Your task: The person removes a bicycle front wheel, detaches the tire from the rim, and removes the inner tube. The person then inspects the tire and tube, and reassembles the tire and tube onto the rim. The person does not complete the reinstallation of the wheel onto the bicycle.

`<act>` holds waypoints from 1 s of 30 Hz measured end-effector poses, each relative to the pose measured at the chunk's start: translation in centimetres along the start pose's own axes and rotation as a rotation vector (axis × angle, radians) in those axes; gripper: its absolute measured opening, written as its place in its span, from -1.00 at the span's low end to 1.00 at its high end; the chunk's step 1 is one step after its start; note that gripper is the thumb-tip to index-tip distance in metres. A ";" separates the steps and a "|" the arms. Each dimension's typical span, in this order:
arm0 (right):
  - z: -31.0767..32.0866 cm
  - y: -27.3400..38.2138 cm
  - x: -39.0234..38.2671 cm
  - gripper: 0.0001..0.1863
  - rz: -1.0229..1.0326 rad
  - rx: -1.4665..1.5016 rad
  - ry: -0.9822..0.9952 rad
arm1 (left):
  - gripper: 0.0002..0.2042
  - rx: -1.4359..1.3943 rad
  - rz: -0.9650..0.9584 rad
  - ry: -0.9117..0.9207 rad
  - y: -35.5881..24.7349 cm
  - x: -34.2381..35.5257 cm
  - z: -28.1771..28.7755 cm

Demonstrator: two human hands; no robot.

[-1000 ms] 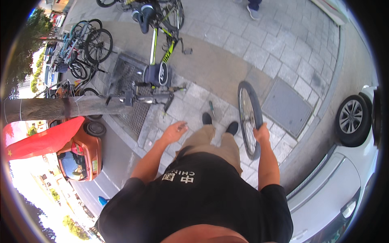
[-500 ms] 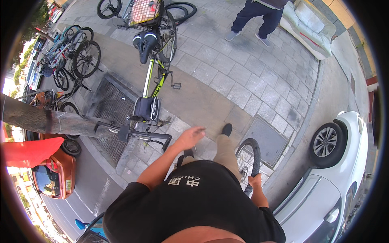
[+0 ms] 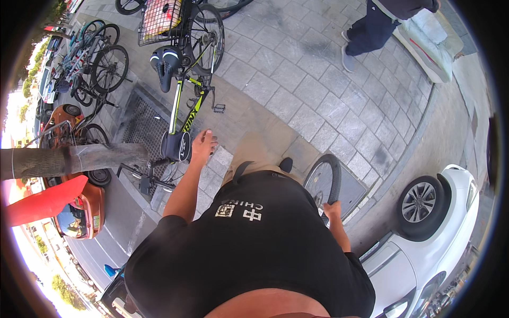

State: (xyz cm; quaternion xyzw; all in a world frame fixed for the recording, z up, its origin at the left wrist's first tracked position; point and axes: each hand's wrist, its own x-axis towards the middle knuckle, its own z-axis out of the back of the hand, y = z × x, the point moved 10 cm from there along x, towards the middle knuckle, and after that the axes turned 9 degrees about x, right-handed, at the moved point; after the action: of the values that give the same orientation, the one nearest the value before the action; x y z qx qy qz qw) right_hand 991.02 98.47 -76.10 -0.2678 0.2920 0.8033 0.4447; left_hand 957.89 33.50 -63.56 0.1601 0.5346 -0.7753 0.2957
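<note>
My left hand [image 3: 204, 146] is raised with its fingers apart and empty, beside the black bag [image 3: 175, 147] on a black and lime-green bicycle [image 3: 193, 108]. That bicycle stands on the paving with a saddle [image 3: 165, 69] and a wire basket [image 3: 161, 21] on it. My right hand [image 3: 332, 208] grips the tyre of a loose bicycle wheel [image 3: 334, 175], held upright at my right side over a grey metal cover [image 3: 352, 186]. My walking legs show below my black T-shirt.
A tree trunk [image 3: 74, 161] with a red flag [image 3: 47, 201], more bicycles [image 3: 108, 71], a metal grate [image 3: 140, 116] and an orange car [image 3: 79, 212] are left. A white car [image 3: 429, 254] is parked right. Another person [image 3: 366, 32] stands near a pale padded couch [image 3: 424, 53].
I have stepped forward toward the lime-green bicycle, still carrying the wheel. My left hand has moved forward and left toward that bicycle's bag. The other person has shifted right.
</note>
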 end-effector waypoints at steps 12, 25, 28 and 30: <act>15.9 28.7 15.8 -0.24 0.101 -0.110 -0.093 | -0.37 -0.016 0.531 -0.009 3.3 17.9 -6.0; 29.2 60.5 37.2 -0.35 0.200 -0.035 -0.142 | -0.46 -0.012 0.067 0.009 -34.6 48.1 -13.2; 30.8 70.8 44.9 -0.31 0.250 -0.108 -0.059 | -0.44 0.009 0.168 -0.101 -33.5 53.1 -12.1; 32.1 77.9 49.0 -0.31 0.274 -0.142 -0.029 | -0.44 0.041 0.283 -0.157 -31.8 53.3 -11.8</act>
State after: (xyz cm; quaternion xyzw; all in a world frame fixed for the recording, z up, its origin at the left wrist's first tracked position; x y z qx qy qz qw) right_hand 895.10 114.74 -69.89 -0.2445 0.2617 0.8789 0.3150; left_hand 895.83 37.17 -74.76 0.1785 0.4660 -0.7468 0.4396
